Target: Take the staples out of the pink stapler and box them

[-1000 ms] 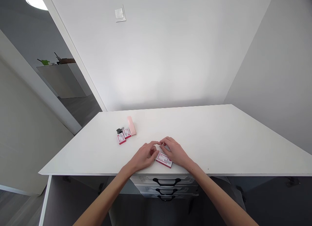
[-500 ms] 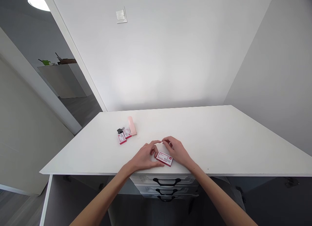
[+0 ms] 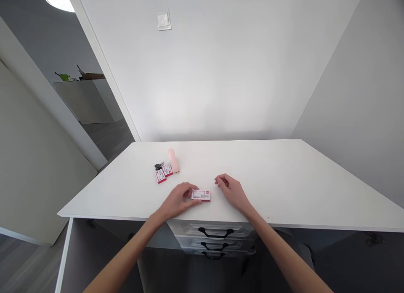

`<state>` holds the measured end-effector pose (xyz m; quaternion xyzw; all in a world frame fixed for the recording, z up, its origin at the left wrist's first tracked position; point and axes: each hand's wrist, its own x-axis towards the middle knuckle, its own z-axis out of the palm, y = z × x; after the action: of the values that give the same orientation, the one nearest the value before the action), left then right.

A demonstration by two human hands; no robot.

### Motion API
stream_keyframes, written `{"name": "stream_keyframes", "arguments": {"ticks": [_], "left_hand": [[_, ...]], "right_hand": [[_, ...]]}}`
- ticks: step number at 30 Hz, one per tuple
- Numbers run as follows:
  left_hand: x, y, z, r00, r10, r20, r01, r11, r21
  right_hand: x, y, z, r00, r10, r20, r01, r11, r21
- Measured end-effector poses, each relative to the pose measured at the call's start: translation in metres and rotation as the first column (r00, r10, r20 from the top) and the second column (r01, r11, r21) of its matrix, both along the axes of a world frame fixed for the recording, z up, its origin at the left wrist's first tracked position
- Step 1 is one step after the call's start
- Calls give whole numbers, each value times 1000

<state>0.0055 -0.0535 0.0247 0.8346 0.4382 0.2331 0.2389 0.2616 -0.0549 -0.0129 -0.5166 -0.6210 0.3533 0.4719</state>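
Observation:
A small red-and-white box lies on the white table near its front edge. My left hand rests on the table with its fingers curled around the box's left end. My right hand sits a little to the right of the box, apart from it, with its fingertips pinched together; whether they hold anything is too small to see.
Further back on the left lie two more small red-and-white boxes, a pink stapler and a small black object. Drawers with black handles sit under the table's front edge. An open doorway is at the left.
The box has shifted left with my left hand. My right hand has come off the box and moved slightly right and back. The camera has tilted a little.

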Motion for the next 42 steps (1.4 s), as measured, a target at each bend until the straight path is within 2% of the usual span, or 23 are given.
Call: {"name": "stream_keyframes", "arguments": {"ticks": [2, 6, 12, 18, 25, 29, 34, 42], "left_hand": [[-22, 1, -1, 992, 125, 29, -125, 992, 20], [-65, 0, 1, 945, 327, 32, -328, 942, 67], [-105, -4, 3, 895, 446, -28, -441, 892, 102], [-121, -7, 4, 900, 436, 0, -434, 896, 96], [-119, -12, 4, 879, 464, 108, -474, 875, 96], [-120, -17, 8, 888, 425, 175, -434, 901, 14], [-125, -18, 8, 921, 357, 158, -346, 934, -92], [-124, -16, 5, 926, 348, 142, -339, 937, -90]], "right_hand": [[0, -1, -1, 1000, 4, 8, -4, 1000, -2], [0, -1, -5, 1000, 1, 10, -1, 1000, 0], [-1, -1, -6, 1000, -7, 15, 7, 1000, -2], [-2, -3, -6, 1000, -9, 20, 10, 1000, -17], [-3, -5, -4, 1000, -19, 20, 19, 1000, -24], [-3, -6, -4, 1000, -24, 13, 24, 999, -39], [-3, -6, -5, 999, -29, 18, 29, 999, -38], [-3, -5, -5, 999, -29, 16, 30, 999, -32]]}}
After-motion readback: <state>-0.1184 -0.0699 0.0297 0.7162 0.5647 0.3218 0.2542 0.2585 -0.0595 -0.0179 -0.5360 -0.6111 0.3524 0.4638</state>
